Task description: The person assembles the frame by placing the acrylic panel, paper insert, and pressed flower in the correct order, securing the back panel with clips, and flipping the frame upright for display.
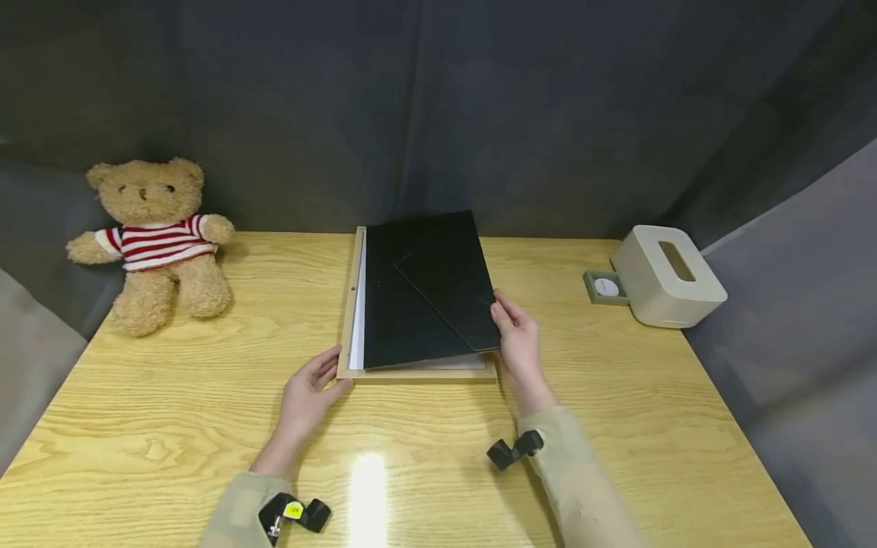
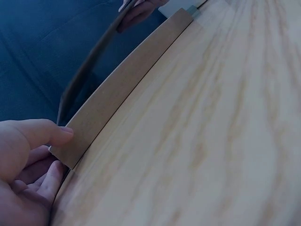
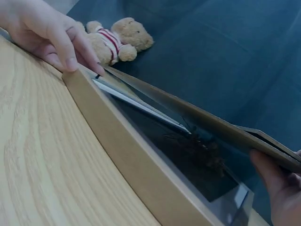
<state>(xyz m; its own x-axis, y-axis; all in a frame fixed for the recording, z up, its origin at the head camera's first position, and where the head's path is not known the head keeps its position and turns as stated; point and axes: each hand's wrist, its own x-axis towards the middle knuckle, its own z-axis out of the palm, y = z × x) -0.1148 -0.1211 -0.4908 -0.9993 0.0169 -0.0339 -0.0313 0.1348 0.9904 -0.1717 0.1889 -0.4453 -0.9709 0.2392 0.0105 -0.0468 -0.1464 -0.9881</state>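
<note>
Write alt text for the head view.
A right hand holds a black board tilted over a pale frame on a table; the left hand holds the frame's near-left corner. Left: a teddy bear; right: a tissue box.

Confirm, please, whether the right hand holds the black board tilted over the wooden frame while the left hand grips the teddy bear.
The left hand grips the near left corner of the wooden frame, not the teddy bear, as the head view shows. The right hand holds the black board tilted over the frame.
</note>
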